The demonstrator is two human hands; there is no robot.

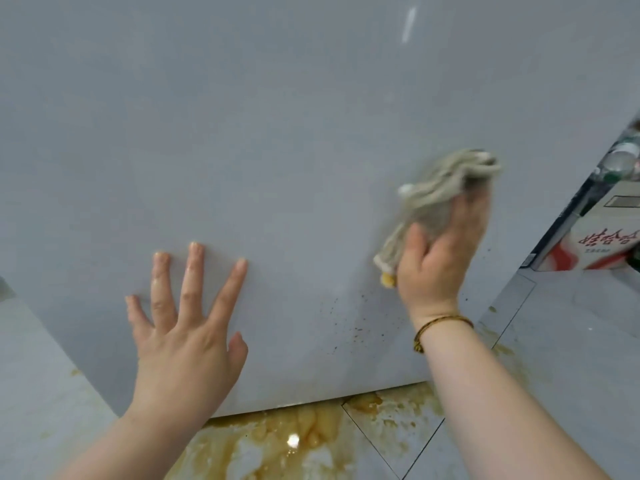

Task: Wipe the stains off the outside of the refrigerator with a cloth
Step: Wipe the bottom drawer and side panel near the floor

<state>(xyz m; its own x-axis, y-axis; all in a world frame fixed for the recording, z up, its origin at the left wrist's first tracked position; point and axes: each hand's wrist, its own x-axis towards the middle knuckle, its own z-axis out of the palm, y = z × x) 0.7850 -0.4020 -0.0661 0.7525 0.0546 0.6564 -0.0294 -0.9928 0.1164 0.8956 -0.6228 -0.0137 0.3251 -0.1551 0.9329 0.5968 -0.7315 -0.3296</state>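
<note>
The pale grey refrigerator door [277, 133] fills most of the view. My right hand [440, 251] presses a crumpled grey cloth [440, 192] against the door at the right; the fingers lie over the cloth and are blurred. Small brown stain specks [356, 327] dot the door just below and left of that hand. My left hand [187, 327] lies flat on the door lower left, fingers spread and straight, holding nothing.
Below the door's bottom edge the tiled floor [571, 341] carries a wide brown spill [294, 441]. At the right edge stands a white and red carton [595, 247] with bottles [620, 161] above it.
</note>
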